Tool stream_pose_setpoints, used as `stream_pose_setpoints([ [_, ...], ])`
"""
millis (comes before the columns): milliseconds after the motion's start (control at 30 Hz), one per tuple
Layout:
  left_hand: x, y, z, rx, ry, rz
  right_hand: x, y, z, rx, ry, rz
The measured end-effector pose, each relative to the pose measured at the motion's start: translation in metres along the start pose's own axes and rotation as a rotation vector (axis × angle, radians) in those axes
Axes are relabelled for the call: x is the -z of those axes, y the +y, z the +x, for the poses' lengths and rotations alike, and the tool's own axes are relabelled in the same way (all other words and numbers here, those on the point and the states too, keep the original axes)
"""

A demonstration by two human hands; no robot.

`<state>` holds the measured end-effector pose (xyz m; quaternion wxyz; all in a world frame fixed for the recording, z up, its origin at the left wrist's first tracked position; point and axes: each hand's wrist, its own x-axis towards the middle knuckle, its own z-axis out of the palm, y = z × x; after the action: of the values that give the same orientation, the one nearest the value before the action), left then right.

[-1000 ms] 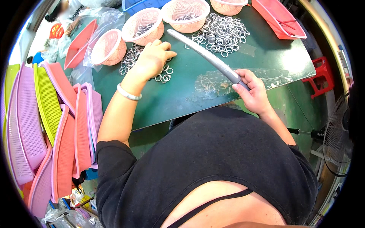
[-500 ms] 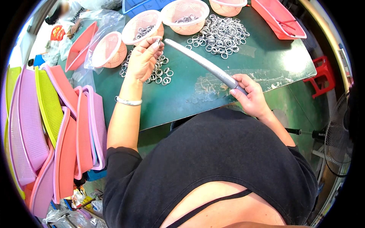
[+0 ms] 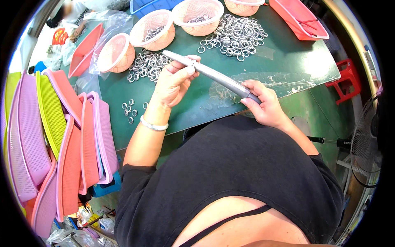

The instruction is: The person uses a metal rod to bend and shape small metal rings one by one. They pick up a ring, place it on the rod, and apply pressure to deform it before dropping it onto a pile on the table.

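Note:
My right hand (image 3: 265,103) grips the dark handle end of a tapered grey metal ring mandrel (image 3: 220,79), which slants up and left over the green table. Around the narrower part of the mandrel, the fingers of my left hand (image 3: 175,84) are closed on a small silver ring (image 3: 193,64), partly hidden by thumb and fingertips. Beyond my left hand lies a pile of silver rings (image 3: 144,66). A few separate rings (image 3: 130,110) rest on the table left of my left wrist. A larger ring heap (image 3: 240,36) sits farther back, past the mandrel.
Pink mesh baskets, one (image 3: 154,31) holding rings, line the far side of the green table (image 3: 193,109). A red tray (image 3: 298,22) stands back right. Stacked colourful plastic baskets (image 3: 74,144) crowd the left. A red stool (image 3: 345,80) and a fan (image 3: 365,140) are at right.
My left hand has moved right and down, bringing the ring from just off the mandrel's tip onto its shaft. My right hand has shifted slightly left with the mandrel.

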<state>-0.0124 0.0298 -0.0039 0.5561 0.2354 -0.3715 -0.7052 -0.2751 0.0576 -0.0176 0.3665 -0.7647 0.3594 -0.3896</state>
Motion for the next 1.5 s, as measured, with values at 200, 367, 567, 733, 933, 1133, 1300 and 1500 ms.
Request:
stream_pose_setpoints([
  [200, 0.001, -0.002, -0.014, -0.049, -0.029, 0.122, 0.002, -0.005, -0.002, 0.115, -0.005, -0.14],
  [367, 0.002, -0.002, -0.019, -0.089, -0.041, 0.128, 0.0, -0.003, -0.001, 0.169, 0.002, -0.157],
  [567, 0.005, 0.003, -0.02, -0.178, -0.002, 0.157, -0.002, -0.006, 0.0, 0.17, -0.002, -0.154],
  [733, 0.038, 0.058, 0.012, -0.528, 0.244, 0.131, 0.001, -0.003, -0.003, 0.091, -0.014, -0.087],
  [933, 0.079, 0.095, 0.058, -0.671, 0.768, 1.672, -0.003, -0.002, -0.004, 0.026, 0.009, -0.028],
  [1133, 0.055, 0.058, 0.03, -0.252, 0.329, 1.526, 0.001, 0.005, -0.006, -0.001, 0.02, -0.052],
  [1300, 0.032, 0.032, 0.003, -0.058, 0.022, 1.889, -0.001, 0.008, -0.005, 0.002, 0.016, -0.023],
  [1500, 0.051, 0.02, 0.001, -0.267, 0.251, 1.612, 0.0, 0.007, -0.004, -0.014, -0.008, -0.061],
])
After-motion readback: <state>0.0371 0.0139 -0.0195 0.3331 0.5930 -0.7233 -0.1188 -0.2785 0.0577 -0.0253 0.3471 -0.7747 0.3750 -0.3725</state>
